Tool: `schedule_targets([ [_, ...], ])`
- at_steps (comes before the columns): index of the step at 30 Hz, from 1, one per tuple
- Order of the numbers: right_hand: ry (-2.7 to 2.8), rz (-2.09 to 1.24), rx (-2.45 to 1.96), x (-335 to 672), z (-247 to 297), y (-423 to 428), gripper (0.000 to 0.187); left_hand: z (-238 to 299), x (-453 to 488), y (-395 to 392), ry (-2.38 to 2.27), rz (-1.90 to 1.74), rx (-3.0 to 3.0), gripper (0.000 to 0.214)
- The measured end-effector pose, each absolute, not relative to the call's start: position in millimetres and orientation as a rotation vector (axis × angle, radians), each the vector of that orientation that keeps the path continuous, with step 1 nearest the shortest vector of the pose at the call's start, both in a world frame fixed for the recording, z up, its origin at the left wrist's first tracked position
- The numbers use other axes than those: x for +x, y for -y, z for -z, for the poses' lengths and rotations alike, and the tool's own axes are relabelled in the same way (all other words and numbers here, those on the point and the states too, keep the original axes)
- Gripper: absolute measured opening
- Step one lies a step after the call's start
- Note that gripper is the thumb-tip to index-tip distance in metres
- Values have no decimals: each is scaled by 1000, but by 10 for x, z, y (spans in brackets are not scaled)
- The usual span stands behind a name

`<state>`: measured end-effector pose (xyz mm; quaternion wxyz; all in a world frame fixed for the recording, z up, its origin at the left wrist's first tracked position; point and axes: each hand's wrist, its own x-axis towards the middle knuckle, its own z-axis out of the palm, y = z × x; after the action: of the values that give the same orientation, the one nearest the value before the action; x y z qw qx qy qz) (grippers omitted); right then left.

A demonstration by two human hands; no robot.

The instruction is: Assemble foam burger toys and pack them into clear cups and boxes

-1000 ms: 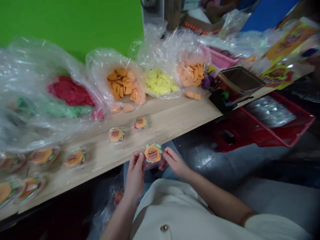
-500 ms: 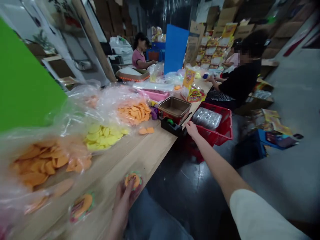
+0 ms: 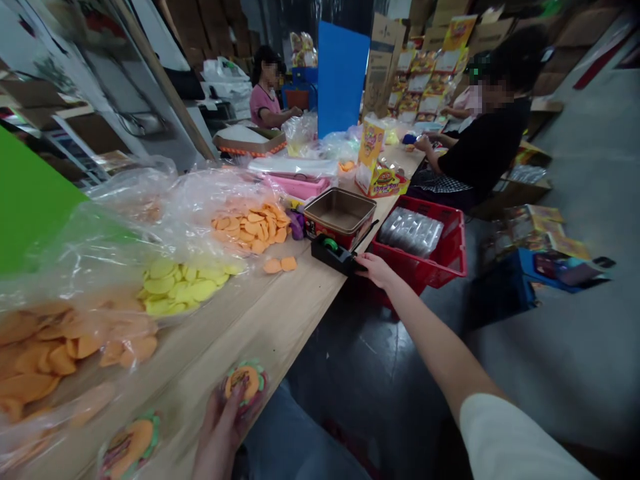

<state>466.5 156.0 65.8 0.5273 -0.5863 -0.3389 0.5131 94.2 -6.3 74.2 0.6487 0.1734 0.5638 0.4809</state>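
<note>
L hand (image 3: 219,437): 1 pkt (image 3: 245,388); R hand (image 3: 375,270) at dispenser (image 3: 330,255).

Red crate (image 3: 450,260) of clear plastic trays (image 3: 410,232); seated co-worker (image 3: 480,143) beyond.

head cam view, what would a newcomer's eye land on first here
The clear plastic bags of yellow discs and orange discs, heaped along the wooden table, grab the eye first, with a bright blue board standing farther back. Closer in, the left hand holds a round burger-label packet at the table edge, while the right hand is at a black tape dispenser beside a red crate.
</note>
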Motion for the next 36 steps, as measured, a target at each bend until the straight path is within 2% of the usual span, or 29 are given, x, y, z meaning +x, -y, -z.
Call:
schedule_targets([
  [5,683,-1020,-1438,4505,-536,-1471,19,-730,924,53,-1288,-1087,395,49],
  [9,697,-917,-1487,4101,-636,-1091,19,-865,968,130,-1175,-1197,346,39],
  [11,806,-986,-1457,3705,-723,-738,20,-968,981,187,-1111,-1236,331,36],
  [14,1121,-1286,-1267,2988,-905,-145,26,-1123,971,270,-1091,-1339,351,35],
  [17,1286,-1450,-1084,2371,-1063,282,45,-1252,922,375,-1135,-1458,369,35],
  [19,1248,-1458,-1066,2100,-1111,404,51,-1315,872,463,-1155,-1515,361,34],
  [25,1255,-1503,-1066,1806,-1143,401,46,-1373,709,694,-1106,-1618,411,30],
  [36,1468,-1416,-1060,1803,-1242,555,45,-1366,619,818,-1102,-1686,426,35],
])
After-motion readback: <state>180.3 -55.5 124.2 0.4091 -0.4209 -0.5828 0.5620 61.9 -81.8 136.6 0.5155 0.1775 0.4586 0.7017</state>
